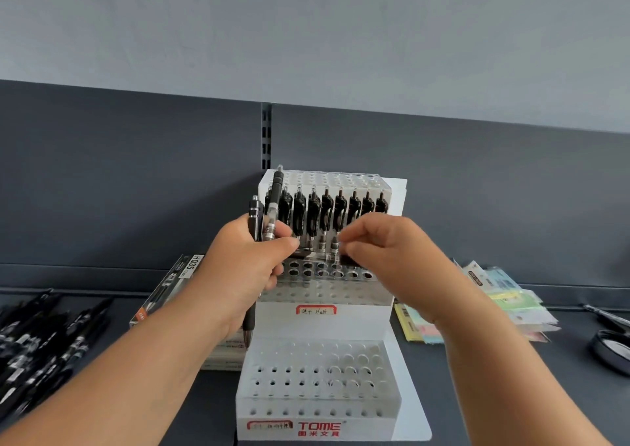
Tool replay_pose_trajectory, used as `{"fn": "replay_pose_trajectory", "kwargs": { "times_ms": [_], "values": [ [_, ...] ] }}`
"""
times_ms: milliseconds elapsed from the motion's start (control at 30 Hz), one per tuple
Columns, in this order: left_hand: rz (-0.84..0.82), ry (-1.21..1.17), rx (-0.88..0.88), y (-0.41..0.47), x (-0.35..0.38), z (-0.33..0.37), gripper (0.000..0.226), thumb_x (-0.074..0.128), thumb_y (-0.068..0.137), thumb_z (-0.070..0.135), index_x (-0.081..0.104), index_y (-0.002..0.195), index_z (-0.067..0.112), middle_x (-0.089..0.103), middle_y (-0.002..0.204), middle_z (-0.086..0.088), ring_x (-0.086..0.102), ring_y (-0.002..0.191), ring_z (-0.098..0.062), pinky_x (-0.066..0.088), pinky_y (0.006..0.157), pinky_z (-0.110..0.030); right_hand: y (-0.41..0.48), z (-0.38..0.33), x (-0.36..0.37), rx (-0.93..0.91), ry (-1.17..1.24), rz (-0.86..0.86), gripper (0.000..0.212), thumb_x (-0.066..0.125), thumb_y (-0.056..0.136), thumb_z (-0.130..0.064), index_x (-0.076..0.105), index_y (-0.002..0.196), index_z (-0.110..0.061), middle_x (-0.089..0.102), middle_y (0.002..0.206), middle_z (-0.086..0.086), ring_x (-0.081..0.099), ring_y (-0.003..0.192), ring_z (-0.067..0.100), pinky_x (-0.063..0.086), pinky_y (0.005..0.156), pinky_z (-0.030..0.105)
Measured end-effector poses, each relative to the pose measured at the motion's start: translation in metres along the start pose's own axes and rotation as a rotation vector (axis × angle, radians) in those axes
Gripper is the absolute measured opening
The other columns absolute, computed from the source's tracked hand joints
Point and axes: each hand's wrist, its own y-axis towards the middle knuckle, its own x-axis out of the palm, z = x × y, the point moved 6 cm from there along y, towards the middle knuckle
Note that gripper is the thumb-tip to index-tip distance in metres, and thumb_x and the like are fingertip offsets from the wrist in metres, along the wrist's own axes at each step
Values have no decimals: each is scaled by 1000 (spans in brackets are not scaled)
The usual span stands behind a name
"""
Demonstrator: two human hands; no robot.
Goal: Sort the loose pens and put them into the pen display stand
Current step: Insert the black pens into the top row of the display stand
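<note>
A white tiered pen display stand with rows of holes stands in the middle of the dark shelf. Several black pens stand in a row in its upper tier. My left hand grips a small bunch of black pens upright in front of the stand's left side. My right hand pinches the dark end of one clear-barrelled pen, which lies about level above the middle tier's holes. A pile of loose black pens lies at the far left.
A pen box labelled HQ35 leans left of the stand. Coloured packets lie to the right. Scissors and a round black object sit at the right edge. A dark back panel rises behind the stand.
</note>
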Motion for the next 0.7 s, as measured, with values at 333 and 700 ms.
{"fn": "replay_pose_trajectory", "kwargs": {
  "times_ms": [333, 700],
  "values": [
    [17, -27, 92, -6, 2, 13, 4, 57, 92, 19, 61, 92, 18, 56, 75, 3, 54, 61, -7, 41, 49, -22, 9, -17, 14, -52, 86, 7, 14, 57, 93, -21, 68, 85, -22, 61, 69, 4, 45, 53, 12, 43, 48, 21],
    [62, -75, -52, 1, 15, -11, 7, 53, 93, 13, 57, 88, 15, 60, 71, -4, 57, 60, -15, 43, 46, -24, 19, -5, 50, -124, 54, 236, 14, 52, 95, -20, 62, 86, -24, 58, 83, -4, 49, 64, 4, 36, 58, 19]
  ]
}}
